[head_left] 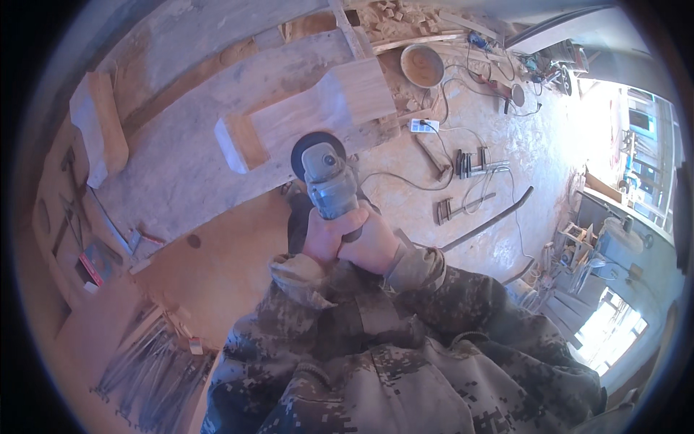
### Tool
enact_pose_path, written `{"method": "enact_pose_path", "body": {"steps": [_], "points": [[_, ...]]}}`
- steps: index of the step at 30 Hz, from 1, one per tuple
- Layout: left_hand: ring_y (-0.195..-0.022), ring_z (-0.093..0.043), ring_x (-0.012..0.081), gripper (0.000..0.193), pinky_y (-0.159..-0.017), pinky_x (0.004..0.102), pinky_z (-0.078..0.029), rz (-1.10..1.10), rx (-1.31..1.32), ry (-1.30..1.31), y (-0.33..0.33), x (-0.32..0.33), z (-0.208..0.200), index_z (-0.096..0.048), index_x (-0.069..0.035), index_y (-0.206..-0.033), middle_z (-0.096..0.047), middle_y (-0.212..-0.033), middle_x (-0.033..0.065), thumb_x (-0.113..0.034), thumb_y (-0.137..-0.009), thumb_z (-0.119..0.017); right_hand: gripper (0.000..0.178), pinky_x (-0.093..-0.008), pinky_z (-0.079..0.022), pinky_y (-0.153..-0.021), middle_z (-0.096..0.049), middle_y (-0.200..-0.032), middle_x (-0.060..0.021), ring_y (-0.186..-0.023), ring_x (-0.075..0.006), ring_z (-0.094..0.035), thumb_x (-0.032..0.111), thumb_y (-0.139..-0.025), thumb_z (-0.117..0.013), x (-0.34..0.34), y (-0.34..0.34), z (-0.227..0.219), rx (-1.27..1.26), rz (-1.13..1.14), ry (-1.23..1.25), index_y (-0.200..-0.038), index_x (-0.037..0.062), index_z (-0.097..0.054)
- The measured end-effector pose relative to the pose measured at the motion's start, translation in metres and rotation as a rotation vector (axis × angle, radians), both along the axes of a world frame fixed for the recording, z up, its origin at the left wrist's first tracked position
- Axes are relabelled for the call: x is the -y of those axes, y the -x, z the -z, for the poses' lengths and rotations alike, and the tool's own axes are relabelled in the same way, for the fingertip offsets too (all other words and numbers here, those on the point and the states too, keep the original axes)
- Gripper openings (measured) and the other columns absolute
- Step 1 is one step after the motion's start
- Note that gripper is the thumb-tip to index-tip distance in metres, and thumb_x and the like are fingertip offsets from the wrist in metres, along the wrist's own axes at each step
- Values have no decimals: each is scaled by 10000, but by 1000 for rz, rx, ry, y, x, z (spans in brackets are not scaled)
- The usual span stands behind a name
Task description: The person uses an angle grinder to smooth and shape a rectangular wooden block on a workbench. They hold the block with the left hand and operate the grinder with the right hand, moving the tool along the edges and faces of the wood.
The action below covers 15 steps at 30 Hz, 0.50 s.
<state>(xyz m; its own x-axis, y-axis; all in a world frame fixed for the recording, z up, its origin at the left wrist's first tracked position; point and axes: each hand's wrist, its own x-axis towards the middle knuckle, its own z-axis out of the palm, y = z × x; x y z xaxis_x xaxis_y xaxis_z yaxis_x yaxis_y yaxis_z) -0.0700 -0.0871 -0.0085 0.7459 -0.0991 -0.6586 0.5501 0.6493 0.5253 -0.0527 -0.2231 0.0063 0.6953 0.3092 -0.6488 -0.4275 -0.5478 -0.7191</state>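
An angle grinder [329, 177] with a dark round disc [302, 155] is held out in front of me. My left hand [322, 237] and my right hand [372, 242] are both wrapped round its body, close together. The disc lies at the near edge of a shaped pale wooden block [303, 108]; whether it touches the wood cannot be told. That block rests on a dusty grey workbench [195, 159]. A second shaped wooden piece [101, 126] stands at the bench's left end.
On the floor to the right lie several clamps [473, 163], a white power strip [424, 126] and trailing cords. A round pan [422, 66] sits beyond the block near wood scraps [397, 22]. Thin metal rods [155, 369] are bundled at lower left.
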Motion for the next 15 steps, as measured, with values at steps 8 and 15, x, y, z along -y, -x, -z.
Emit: {"method": "enact_pose_path", "body": {"steps": [8,15], "points": [[-968,-705,230,420,-893,392,-572,21,-36,-73,8,-19,-2,-645,-12,-1186,-710,-1066,94,-176,-838,-811,656,-466,-567,-963,-684,-1178,-216,-1116,-430,-692,274,-718,-833,-21,-2,-12,17,-8,-28,-1273,35,-576],[-904,-704,164,303,-826,347,-562,-22,-72,52,-27,-18,-7,-722,-33,-1111,-740,-1040,62,-146,-856,-838,641,-469,-561,-967,-683,-1172,-219,-1114,-425,-693,251,-709,-829,-25,-27,-8,48,67,-85,-1276,64,-594]]}}
